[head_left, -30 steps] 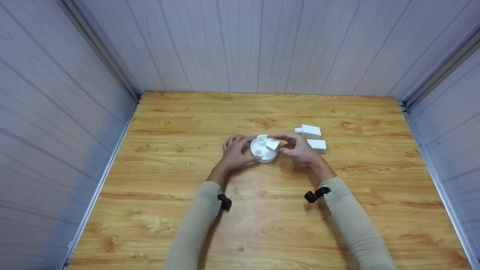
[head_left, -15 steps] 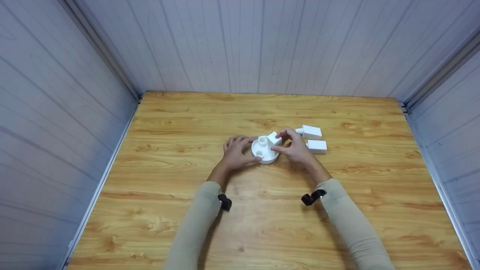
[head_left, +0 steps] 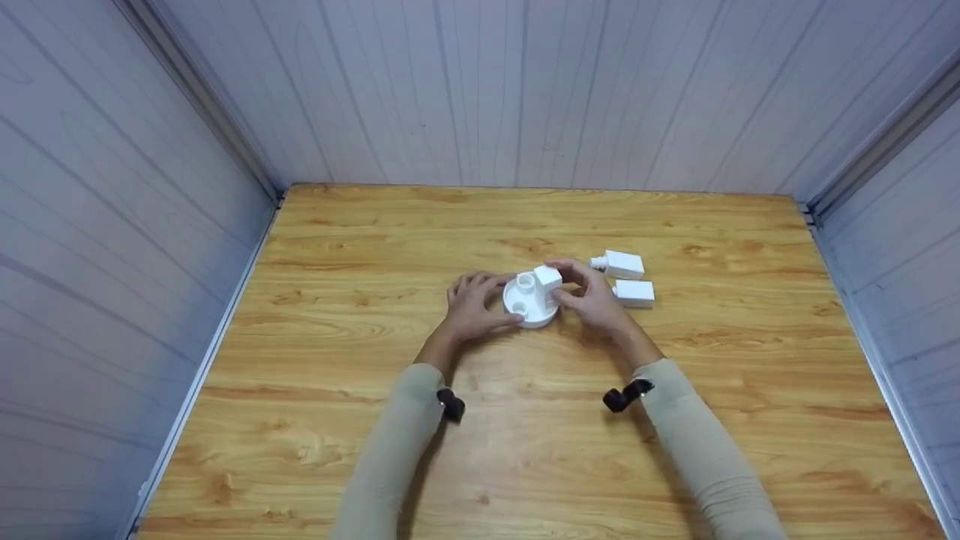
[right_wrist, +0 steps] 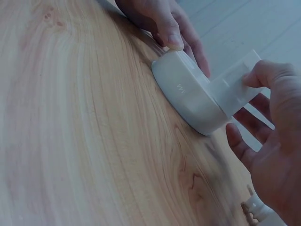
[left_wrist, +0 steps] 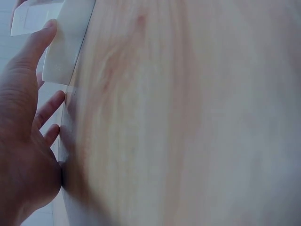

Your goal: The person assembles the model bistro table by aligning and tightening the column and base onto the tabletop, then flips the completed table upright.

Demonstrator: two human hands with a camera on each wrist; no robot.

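A white round base [head_left: 525,306] with sockets on top lies mid-table. My left hand [head_left: 480,296] grips its left rim, thumb on the near side and fingers round the far side. In the left wrist view the thumb [left_wrist: 40,40] presses the base [left_wrist: 68,42]. My right hand [head_left: 574,283] pinches a white block [head_left: 547,277] that stands on the base's far right part. The right wrist view shows the base [right_wrist: 186,92], the block [right_wrist: 233,87] between thumb and fingers, and my left hand's fingers [right_wrist: 164,26] on the far rim.
Two more white blocks [head_left: 622,264] [head_left: 634,292] lie just right of my right hand; one has a small peg on its end. Grey panel walls close in the wooden table [head_left: 525,465] on three sides.
My right hand has brought the block from a tilt over the base's right side to stand upright on its far right part. My left hand has stayed on the rim.
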